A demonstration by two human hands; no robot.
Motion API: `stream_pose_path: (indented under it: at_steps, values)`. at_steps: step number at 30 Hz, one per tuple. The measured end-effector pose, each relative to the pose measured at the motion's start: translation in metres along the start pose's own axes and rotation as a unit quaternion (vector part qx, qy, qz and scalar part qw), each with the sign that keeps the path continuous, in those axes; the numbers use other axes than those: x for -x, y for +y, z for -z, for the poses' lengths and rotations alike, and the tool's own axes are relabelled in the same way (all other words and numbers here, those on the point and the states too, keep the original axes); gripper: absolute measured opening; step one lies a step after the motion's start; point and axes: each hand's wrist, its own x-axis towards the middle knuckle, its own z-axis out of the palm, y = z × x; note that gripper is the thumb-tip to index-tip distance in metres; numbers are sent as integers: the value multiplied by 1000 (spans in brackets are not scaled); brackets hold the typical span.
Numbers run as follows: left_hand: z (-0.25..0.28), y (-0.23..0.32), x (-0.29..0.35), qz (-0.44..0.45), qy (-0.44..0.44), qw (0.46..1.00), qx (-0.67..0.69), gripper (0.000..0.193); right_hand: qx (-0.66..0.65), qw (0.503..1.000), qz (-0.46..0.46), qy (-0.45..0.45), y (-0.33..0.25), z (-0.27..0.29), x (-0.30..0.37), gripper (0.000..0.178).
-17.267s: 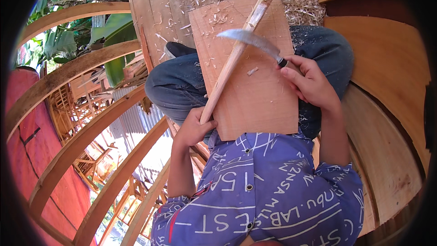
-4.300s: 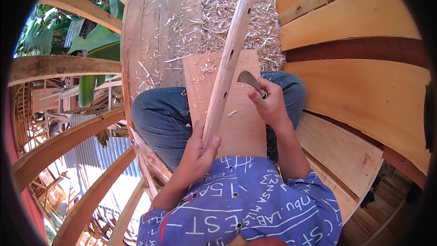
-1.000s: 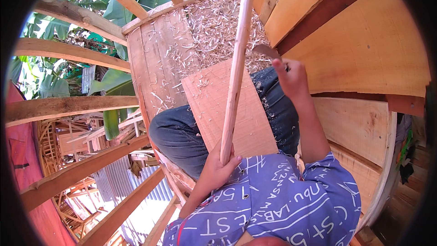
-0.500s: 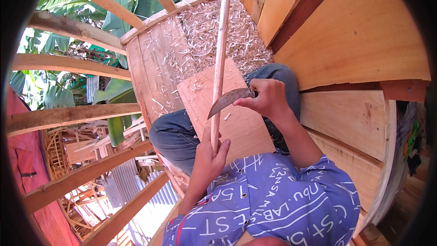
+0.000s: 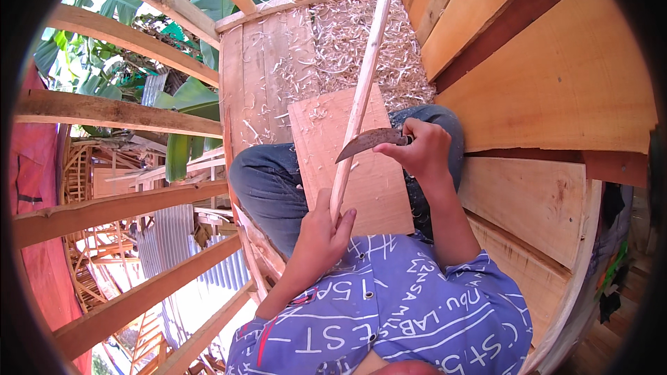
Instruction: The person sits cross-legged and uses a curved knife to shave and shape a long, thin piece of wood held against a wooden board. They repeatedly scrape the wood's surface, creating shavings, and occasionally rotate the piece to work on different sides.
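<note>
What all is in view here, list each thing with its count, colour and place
Long pale wooden stick: one, tan, slanting from the lap up past the top edge.
Curved dark metal knife: one, grey-brown, blade against the stick.
Flat wooden board: one, light brown, across the lap.
Wood shavings: many, pale, heaped on the plank floor ahead.
Plank wall: orange-brown, right side.
Wooden rails: several, left side.
Left hand: grips the stick's lower end.
Right hand: holds the knife.
</note>
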Motion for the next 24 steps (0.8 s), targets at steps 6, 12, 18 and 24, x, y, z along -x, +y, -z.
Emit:
stream_pose_path:
  at_steps: [6,12,18,24]
  values:
    - [-19,-25,21,-21,-37,999,-30,22,-37,986,-106,121,48,2,-27,72]
    - [-10,-19,11,34,-25,999,31,22,-75,997,14,-26,8,7,3,68]
    - [-1,-12,-5,-2,-8,1000,-7,20,-66,994,55,-62,-5,-18,19,70]
    - [-4,-15,-8,18,-21,1000,-12,20,36,999,17,-5,14,-10,-6,76]
